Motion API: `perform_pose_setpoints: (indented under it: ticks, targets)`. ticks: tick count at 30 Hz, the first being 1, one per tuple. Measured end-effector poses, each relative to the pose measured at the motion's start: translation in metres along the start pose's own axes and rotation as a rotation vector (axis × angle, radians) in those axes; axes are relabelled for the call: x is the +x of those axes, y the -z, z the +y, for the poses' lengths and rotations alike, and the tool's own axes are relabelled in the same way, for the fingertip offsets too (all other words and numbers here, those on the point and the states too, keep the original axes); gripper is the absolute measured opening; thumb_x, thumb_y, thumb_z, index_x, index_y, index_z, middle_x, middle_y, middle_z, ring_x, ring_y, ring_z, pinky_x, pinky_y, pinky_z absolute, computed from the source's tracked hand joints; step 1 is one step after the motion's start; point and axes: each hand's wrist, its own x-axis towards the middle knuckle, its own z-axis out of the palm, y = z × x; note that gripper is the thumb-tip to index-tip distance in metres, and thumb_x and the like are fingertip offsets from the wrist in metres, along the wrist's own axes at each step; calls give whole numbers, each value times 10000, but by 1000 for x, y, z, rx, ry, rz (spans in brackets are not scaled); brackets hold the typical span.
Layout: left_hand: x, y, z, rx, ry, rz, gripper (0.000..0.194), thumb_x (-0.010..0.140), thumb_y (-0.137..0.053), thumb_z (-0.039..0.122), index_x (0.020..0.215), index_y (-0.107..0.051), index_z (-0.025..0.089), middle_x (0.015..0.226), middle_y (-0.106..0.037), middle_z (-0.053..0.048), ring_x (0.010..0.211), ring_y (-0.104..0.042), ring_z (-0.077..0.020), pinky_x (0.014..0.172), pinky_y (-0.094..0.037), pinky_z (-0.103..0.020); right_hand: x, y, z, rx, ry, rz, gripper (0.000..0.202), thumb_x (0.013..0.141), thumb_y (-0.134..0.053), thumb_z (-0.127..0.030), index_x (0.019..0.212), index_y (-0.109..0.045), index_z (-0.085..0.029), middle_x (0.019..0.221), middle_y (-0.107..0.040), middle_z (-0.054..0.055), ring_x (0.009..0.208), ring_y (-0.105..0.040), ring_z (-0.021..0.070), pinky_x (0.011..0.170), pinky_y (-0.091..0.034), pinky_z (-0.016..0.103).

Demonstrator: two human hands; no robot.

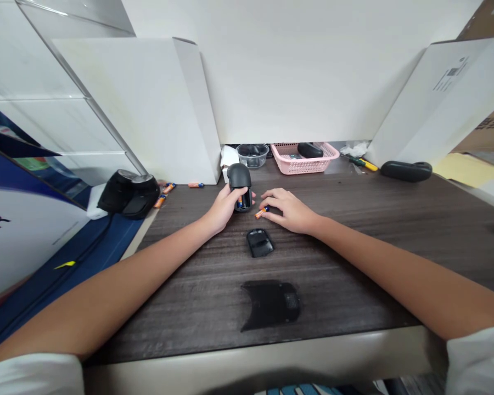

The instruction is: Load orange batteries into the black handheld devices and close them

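Note:
My left hand [225, 207] is closed round a black computer mouse [239, 176], tipped up with its battery bay facing me. One orange and blue battery sits in the bay, partly behind my thumb. Just to the right, my right hand [287, 210] pinches another small orange and blue battery [262, 213] between thumb and fingers, slightly above the table. Below the hands lies a black battery cover [260, 243] with its inner side up. Nearer to me rests a larger black curved shell piece [271, 304].
Loose batteries [160, 201] lie at the left beside a black twin-topped device [129, 193]. Along the back stand a clear plastic bowl [253, 158], a pink basket [306, 166], a yellow-handled screwdriver [368, 164] and a black case [406, 171]. White panels rise behind.

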Motion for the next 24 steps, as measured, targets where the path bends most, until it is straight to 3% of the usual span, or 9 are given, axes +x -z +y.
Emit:
perform_pose_setpoints:
  ticks: [4, 7, 10, 13, 16, 21, 24]
  targets:
    - [-3, -2, 6, -29, 53, -96, 527, 880, -693, 630, 1092, -636, 151, 1044, -807, -109, 899, -780, -256, 802, -614, -367, 2, 0, -4, -23, 25, 6, 319, 1136, -536, -481, 1191, -768, -269, 1188, -746, 79, 1114, -649, 260, 1020, -456, 430]
    - [-5, -3, 7, -33, 64, -147, 500, 850, -719, 590, 1106, -616, 173, 1071, -790, -96, 990, -769, -284, 773, -626, -371, 3, -2, -7, -50, 53, 126, 320, 1152, -500, -432, 1244, -734, -234, 1088, -749, 84, 1018, -651, 256, 961, -453, 420]
    - [-9, -6, 6, -15, 81, -223, 470, 806, -811, 466, 1121, -587, 199, 1032, -753, -49, 993, -754, -276, 761, -633, -375, 3, -3, -11, -53, 90, 241, 315, 1154, -462, -363, 1269, -719, -222, 1075, -716, 108, 1017, -633, 272, 943, -482, 428]
    - [-15, -11, 6, 44, 109, -300, 525, 776, -906, 392, 1141, -582, 197, 982, -715, -16, 955, -739, -239, 806, -635, -379, 2, -3, -15, -18, 114, 259, 309, 1148, -433, -316, 1256, -712, -238, 1075, -705, 113, 1020, -628, 280, 943, -511, 441]
    - [-19, -16, 7, 78, 117, -354, 533, 803, -924, 440, 1138, -593, 191, 921, -706, -5, 876, -722, -200, 798, -624, -355, 1, -4, -18, 14, 128, 284, 276, 1124, -460, -280, 1293, -676, -246, 1109, -721, 106, 1019, -635, 280, 957, -523, 458]
    - [-18, -17, 6, 113, 79, -335, 482, 834, -898, 538, 924, -575, 191, 780, -656, 17, 719, -679, -160, 686, -584, -297, 1, -9, -22, 9, 135, 289, 194, 1108, -515, -312, 1214, -669, -259, 1158, -733, 107, 1035, -655, 288, 964, -531, 473]
    - [-17, -15, 5, 88, 98, -341, 476, 865, -869, 563, 988, -613, 182, 806, -672, 2, 720, -685, -166, 661, -607, -305, 1, -9, -23, 60, 140, 320, 256, 1092, -587, -385, 1307, -635, -256, 1140, -718, 104, 1038, -662, 283, 963, -549, 464]
